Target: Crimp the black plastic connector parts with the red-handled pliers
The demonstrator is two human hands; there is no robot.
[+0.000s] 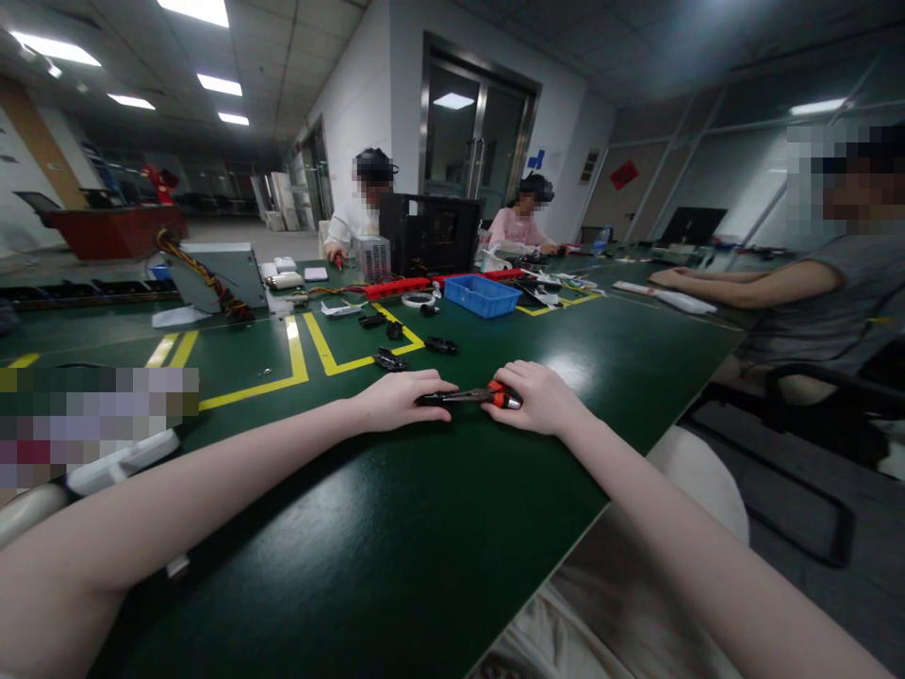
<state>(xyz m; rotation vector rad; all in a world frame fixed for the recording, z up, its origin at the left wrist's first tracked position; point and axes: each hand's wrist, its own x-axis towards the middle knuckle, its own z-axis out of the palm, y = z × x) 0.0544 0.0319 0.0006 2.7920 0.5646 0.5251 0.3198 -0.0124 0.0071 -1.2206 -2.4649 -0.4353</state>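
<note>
My right hand [541, 398] is closed around the red-and-black handles of a pair of pliers [504, 396], whose metal jaws point left. Facing it, my left hand [396, 401] pinches a small black part [433, 400] between thumb and fingers. The plier jaws meet this part or lie right against it; the exact contact is too small to make out. Both hands are just above the green table [339, 556]. Beyond my left fingers lie several loose black pieces, among them one black piece [390, 359] close to my hand and another black piece [441, 346] farther right.
A blue tray [482, 298] stands past the black pieces. Behind it are a black computer case [431, 236] and red strips [397, 287]. A grey metal box with cables [219, 273] is at the left. Other people sit around the table; one person's forearm [764, 283] rests at the right.
</note>
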